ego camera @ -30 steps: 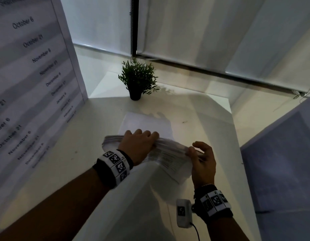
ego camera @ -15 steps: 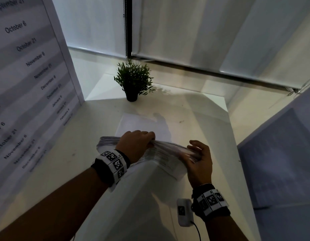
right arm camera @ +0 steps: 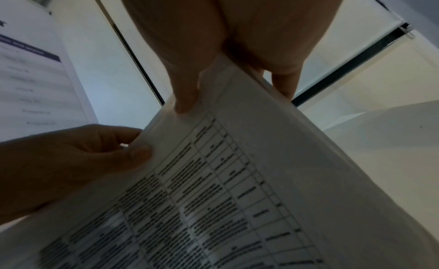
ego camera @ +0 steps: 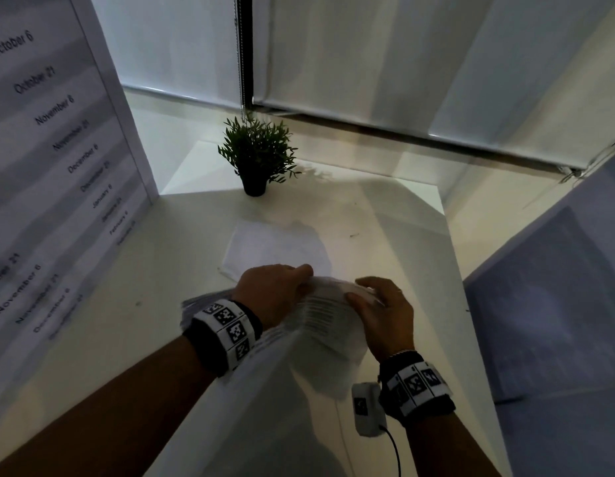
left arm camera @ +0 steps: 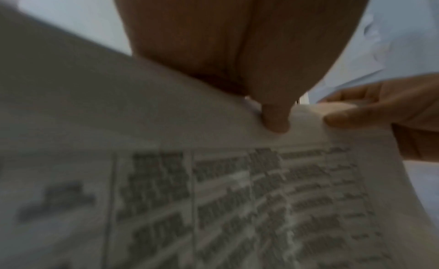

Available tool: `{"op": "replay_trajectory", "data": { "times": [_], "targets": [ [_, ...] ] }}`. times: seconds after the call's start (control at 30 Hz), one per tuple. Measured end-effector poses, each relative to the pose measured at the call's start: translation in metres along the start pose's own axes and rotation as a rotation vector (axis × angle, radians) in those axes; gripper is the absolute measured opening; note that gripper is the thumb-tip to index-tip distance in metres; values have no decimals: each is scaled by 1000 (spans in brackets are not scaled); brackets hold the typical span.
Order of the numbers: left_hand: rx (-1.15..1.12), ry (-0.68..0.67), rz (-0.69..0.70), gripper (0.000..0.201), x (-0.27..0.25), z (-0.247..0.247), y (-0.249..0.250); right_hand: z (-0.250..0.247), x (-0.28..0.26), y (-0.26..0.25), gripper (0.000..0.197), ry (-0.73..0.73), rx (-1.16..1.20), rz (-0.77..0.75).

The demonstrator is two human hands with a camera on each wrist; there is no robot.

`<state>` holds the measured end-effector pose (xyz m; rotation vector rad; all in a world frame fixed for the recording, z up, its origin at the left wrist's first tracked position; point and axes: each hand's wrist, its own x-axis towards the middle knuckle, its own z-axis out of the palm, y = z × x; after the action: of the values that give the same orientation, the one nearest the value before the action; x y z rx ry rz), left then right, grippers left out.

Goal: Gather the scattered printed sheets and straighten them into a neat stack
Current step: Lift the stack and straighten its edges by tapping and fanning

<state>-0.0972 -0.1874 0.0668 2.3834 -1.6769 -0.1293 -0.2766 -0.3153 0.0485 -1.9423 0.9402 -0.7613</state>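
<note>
A bundle of printed sheets (ego camera: 320,315) with tables of text stands nearly upright above the white table (ego camera: 127,339), held along its top edge by both hands. My left hand (ego camera: 275,290) curls over the top edge, thumb on the near face (left arm camera: 275,119). My right hand (ego camera: 378,304) pinches the same edge a little to the right, thumb pressed on the printed face (right arm camera: 185,100). The bundle (right arm camera: 237,179) bows between the hands; its lower part hangs toward me. One more white sheet (ego camera: 275,249) lies flat on the table just beyond the hands.
A small potted plant (ego camera: 256,156) stands at the table's far edge. A large board printed with dates (ego camera: 54,149) leans along the left side. Closed blinds (ego camera: 402,63) hang behind. A grey-blue panel (ego camera: 557,304) borders the right edge of the table.
My right hand has slid left along the top edge toward my left hand. The bundle has swung from lying slanted to standing more upright.
</note>
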Motion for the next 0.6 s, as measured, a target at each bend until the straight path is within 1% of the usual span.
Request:
{"op": "replay_trajectory", "data": {
  "times": [0.07,0.1,0.17,0.2,0.27,0.37,0.43,0.5,0.6],
  "targets": [
    [3,-8,-3,19,4,7,1,6,1,3,14,23,-48,-32],
    [5,-12,-7,20,7,7,2,7,1,3,14,42,-35,-35],
    [7,-44,0,23,12,7,5,9,0,3,19,64,8,-29],
    [11,-69,9,25,14,6,7,10,0,3,25,59,36,-16],
    [24,-99,25,30,17,5,9,11,-2,8,48,27,102,46],
    [50,-123,50,35,18,7,10,15,-4,24,78,14,186,191],
    [89,-140,77,30,18,10,9,17,-6,30,88,19,203,242],
    [115,-117,76,24,18,9,5,19,-8,35,92,30,189,281],
    [27,-32,-1,17,16,-1,-9,18,-11,46,110,110,116,384]
  ]
}}
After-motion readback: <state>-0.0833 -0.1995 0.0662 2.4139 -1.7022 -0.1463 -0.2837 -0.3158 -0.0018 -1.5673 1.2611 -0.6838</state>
